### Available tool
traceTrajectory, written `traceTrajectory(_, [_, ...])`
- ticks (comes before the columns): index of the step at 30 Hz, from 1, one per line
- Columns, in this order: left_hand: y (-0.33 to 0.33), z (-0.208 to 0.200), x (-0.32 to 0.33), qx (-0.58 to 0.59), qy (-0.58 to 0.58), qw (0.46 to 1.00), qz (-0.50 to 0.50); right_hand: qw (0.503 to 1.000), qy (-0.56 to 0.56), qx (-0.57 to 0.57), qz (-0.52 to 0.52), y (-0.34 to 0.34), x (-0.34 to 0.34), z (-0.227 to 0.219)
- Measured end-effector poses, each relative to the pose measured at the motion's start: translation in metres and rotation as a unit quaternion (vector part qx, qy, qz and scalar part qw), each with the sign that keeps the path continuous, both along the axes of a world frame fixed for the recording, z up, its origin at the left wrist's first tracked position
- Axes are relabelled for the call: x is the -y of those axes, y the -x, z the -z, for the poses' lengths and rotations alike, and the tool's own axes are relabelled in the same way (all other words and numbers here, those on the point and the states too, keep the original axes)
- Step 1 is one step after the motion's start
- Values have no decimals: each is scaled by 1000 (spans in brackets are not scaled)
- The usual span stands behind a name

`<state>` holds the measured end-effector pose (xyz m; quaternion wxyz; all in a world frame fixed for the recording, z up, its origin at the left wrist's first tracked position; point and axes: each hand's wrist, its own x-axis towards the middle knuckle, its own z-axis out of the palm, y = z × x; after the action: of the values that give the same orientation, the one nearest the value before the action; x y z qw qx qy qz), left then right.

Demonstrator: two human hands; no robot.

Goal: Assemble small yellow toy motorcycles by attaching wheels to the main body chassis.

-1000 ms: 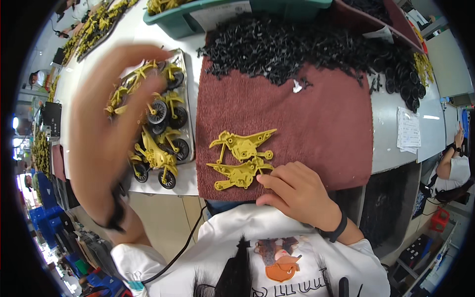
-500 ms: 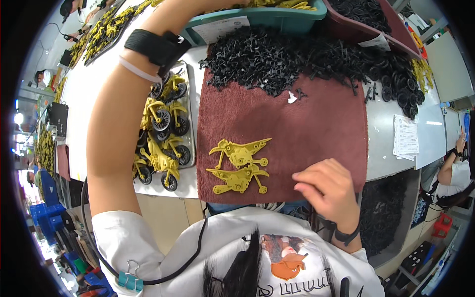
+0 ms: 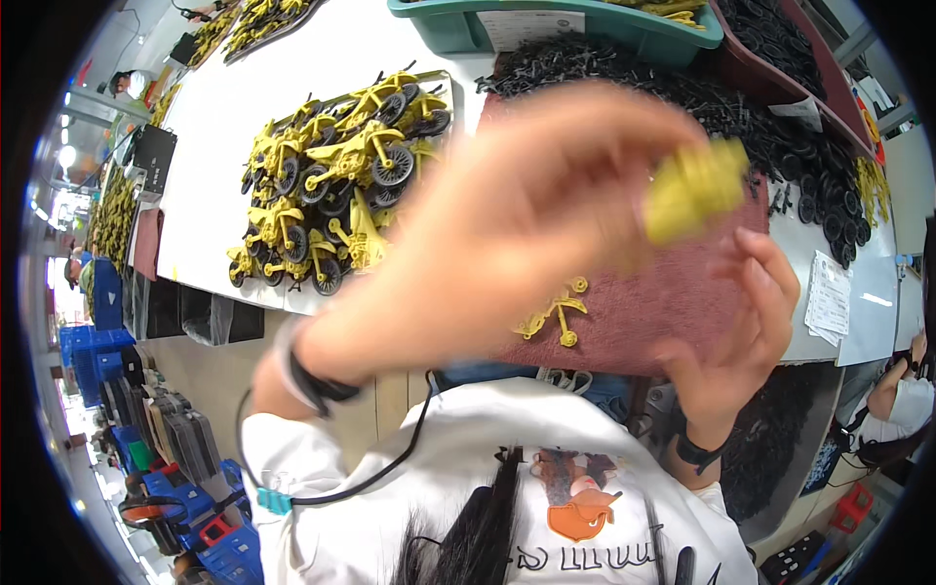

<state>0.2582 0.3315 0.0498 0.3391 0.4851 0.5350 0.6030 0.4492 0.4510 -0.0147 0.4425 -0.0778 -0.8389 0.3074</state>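
Observation:
My left hand [image 3: 575,175], smeared by motion, reaches across the red-brown cloth mat [image 3: 663,322]. At its fingertips is a yellow plastic toy motorcycle part [image 3: 697,190], too blurred for its exact shape. Just right of and below that part, my right hand [image 3: 746,322] is raised over the mat's right side, fingers apart and nothing in them. Below my left hand, a yellow toy motorcycle body [image 3: 561,317] lies on the mat, largely hidden by the hand and wrist.
On the left, a tray [image 3: 444,93] bears several yellow motorcycles with black wheels. Behind the mat lie a heap of small black parts [image 3: 595,63] and a teal bin [image 3: 448,27]. Black wheels [image 3: 824,200], a maroon bin [image 3: 843,107] and paper sheets [image 3: 829,292] are to the right.
My left hand has come back from the teal bin to above the mat, now with a yellow part. My right hand has risen rightward and its fingers have spread. The view has shifted left.

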Motion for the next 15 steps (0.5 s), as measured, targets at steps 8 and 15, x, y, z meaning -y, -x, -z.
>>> traceTrajectory(8, [-55,56,26,-80,8,997,-19,999,-27,-29,-37,2,17,8])
traceTrajectory(15, [-92,85,24,59,-30,998,6,998,13,-44,-32,4,51,16])
